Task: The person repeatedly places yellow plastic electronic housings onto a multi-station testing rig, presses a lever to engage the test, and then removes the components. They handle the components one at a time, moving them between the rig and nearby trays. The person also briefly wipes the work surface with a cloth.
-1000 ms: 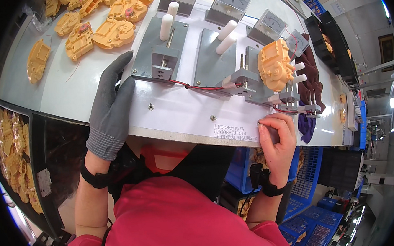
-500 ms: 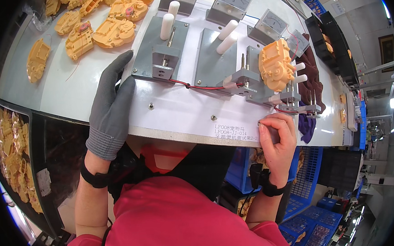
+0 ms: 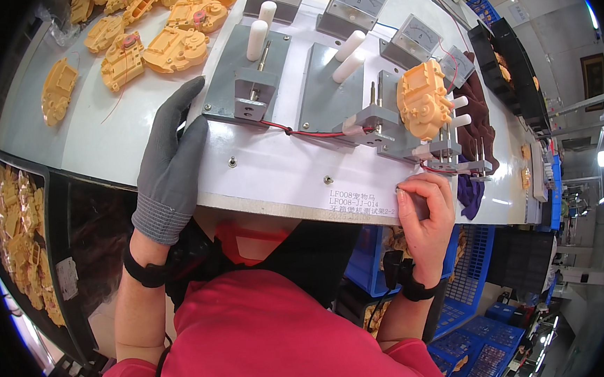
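My left hand (image 3: pixel 171 166), in a grey knit glove, lies flat on the left edge of a white test board (image 3: pixel 273 173), fingers pointing up toward a grey metal clamp fixture (image 3: pixel 245 77) with white handles. My bare right hand (image 3: pixel 426 211) rests at the board's front right edge with fingers curled, holding nothing that I can see. Just above it a yellow moulded plastic part (image 3: pixel 422 99) sits clamped in the right-hand metal fixture (image 3: pixel 396 129). A red wire (image 3: pixel 305 132) runs between the fixtures.
Several loose yellow plastic parts (image 3: pixel 151 31) lie on the table at the upper left. More fill a bin (image 3: pixel 19 243) at the left. Grey meter boxes (image 3: pixel 352 6) stand behind the board. Blue crates (image 3: pixel 463 296) sit below at the right, a dark purple cloth (image 3: pixel 476 131) beside the fixture.
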`<state>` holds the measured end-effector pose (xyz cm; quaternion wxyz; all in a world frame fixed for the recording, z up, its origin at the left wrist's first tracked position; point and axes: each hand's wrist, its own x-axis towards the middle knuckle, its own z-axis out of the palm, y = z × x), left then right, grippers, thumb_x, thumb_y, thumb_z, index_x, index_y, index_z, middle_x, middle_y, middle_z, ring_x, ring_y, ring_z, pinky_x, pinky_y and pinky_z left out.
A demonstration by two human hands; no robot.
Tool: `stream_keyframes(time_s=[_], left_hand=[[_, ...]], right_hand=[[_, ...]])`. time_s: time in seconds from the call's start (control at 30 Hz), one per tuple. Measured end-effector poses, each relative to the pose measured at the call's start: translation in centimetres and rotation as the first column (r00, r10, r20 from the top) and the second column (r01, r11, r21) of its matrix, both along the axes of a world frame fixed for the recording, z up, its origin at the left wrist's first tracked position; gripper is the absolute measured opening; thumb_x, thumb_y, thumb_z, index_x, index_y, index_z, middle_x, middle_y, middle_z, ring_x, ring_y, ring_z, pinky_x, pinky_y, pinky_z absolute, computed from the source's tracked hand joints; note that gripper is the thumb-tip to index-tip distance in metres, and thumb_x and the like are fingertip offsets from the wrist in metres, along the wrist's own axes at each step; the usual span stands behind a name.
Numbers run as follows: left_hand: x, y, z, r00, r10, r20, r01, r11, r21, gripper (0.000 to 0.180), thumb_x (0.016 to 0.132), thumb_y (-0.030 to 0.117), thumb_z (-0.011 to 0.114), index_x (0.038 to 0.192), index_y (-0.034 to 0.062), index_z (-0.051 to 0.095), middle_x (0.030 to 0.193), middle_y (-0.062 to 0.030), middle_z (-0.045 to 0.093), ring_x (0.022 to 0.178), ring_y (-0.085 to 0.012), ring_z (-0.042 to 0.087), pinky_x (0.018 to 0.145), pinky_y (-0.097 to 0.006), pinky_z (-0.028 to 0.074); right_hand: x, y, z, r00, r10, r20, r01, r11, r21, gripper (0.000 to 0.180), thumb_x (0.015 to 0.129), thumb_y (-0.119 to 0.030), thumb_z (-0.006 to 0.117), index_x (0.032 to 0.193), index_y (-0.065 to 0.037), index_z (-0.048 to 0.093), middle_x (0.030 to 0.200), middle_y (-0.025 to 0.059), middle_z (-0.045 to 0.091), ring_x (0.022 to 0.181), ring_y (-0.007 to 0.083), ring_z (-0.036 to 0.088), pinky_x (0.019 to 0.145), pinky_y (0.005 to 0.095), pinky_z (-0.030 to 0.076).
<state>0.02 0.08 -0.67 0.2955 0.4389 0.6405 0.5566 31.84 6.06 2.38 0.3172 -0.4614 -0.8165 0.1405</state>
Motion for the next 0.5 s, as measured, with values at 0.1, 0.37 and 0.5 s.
stream_keyframes(time_s=[0.1, 0.37, 0.5], left_hand=[[0.04, 0.03, 0.13, 1.0, 0.0, -0.009, 0.0, 1.0, -0.009, 0.046, 0.097, 0.011, 0.047, 0.141, -0.0007, 0.042, 0.139, -0.0171, 0.049, 0.131, -0.0245, 0.044, 0.112, -0.035, 0.032], [-0.05, 0.0, -0.01, 1.0, -0.013, -0.003, 0.013, 1.0, 0.006, 0.046, 0.097, 0.011, 0.047, 0.141, -0.0009, 0.042, 0.139, -0.0165, 0.048, 0.131, -0.0243, 0.044, 0.112, -0.035, 0.031], [0.09, 0.08, 0.04, 1.0, -0.013, 0.009, 0.013, 1.0, 0.01, 0.046, 0.097, 0.01, 0.047, 0.141, -0.001, 0.042, 0.14, -0.0164, 0.048, 0.131, -0.0241, 0.044, 0.112, -0.035, 0.031]], right_hand=[[0.19, 0.01, -0.14, 1.0, -0.003, 0.004, 0.003, 1.0, -0.005, 0.012, 0.081, -0.003, 0.071, 0.092, -0.002, 0.066, 0.098, 0.0106, 0.061, 0.091, 0.0251, 0.061, 0.08, 0.0336, 0.05], [0.12, 0.01, -0.09, 1.0, 0.002, 0.0, -0.002, 1.0, -0.013, 0.012, 0.081, -0.004, 0.071, 0.092, -0.002, 0.066, 0.098, 0.0107, 0.061, 0.092, 0.0253, 0.06, 0.081, 0.0339, 0.05], [0.27, -0.01, -0.13, 1.0, 0.004, 0.006, -0.004, 1.0, -0.014, 0.013, 0.081, -0.004, 0.071, 0.092, -0.002, 0.066, 0.098, 0.011, 0.061, 0.092, 0.0255, 0.06, 0.081, 0.034, 0.05]])
